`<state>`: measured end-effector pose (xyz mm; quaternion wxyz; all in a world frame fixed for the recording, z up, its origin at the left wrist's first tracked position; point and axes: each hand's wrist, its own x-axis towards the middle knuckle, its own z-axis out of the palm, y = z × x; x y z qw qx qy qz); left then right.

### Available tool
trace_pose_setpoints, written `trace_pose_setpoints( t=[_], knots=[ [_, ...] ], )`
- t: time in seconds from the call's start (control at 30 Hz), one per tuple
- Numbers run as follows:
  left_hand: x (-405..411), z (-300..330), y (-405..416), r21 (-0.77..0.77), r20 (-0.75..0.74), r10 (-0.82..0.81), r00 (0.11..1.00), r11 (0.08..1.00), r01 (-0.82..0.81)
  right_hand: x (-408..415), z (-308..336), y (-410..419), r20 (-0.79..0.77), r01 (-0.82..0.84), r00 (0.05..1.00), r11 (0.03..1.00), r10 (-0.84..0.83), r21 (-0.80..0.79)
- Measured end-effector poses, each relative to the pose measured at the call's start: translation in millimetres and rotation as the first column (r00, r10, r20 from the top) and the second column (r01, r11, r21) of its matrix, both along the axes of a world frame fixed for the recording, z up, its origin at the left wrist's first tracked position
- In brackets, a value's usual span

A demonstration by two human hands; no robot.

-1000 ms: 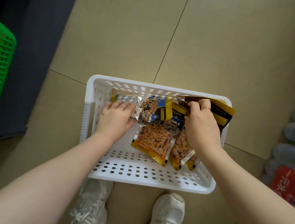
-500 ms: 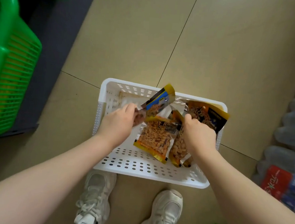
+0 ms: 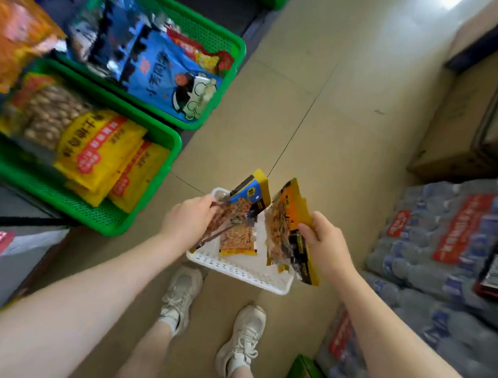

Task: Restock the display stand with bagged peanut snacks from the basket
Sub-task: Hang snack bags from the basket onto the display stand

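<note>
Two green crates (image 3: pixel 142 162) of bagged snacks sit at the left on the display stand, tilted toward the aisle, likely so shoppers can see in. The left hand (image 3: pixel 190 223) pinches a blue-topped peanut bag (image 3: pixel 242 206) by its side edge, lifted clear for carrying. Below, the white basket (image 3: pixel 235 269) rests on the floor, one peanut bag (image 3: pixel 238 238) left inside. The right hand (image 3: pixel 326 248) grips a yellow-edged peanut bag (image 3: pixel 286 230) upright.
</note>
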<state>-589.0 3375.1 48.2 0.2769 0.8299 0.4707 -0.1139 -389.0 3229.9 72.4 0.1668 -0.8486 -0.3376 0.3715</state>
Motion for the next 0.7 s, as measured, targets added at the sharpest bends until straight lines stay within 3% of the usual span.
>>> trace_pose_setpoints(
  t=[0.2,0.3,0.4,0.53,0.7],
  knots=[
    [-44.5,143.6,-17.0,0.145,0.108,0.192,0.976,0.968,-0.206,-9.3,138.6,4.4,0.160,-0.308,0.941,0.950,0.299,0.040],
    [-76.4,208.7,-44.4,0.175,0.160,0.343,0.926,0.913,-0.368,-20.3,193.2,-0.6,0.336,-0.524,0.800,0.852,0.496,-0.011],
    [-113.1,267.9,-85.6,0.216,0.200,0.476,0.856,0.831,-0.513,-51.4,247.9,1.8,0.373,-0.695,0.640,0.713,0.672,-0.090],
    [-170.0,326.2,-112.5,0.257,0.257,0.559,0.789,0.747,-0.613,-99.7,311.6,26.7,0.419,-0.802,0.538,0.598,0.731,-0.014],
    [-250.5,391.5,-125.9,0.446,0.330,0.558,0.761,0.619,-0.647,-179.7,373.9,56.9,0.425,-0.904,0.426,0.398,0.798,0.160]
  ],
)
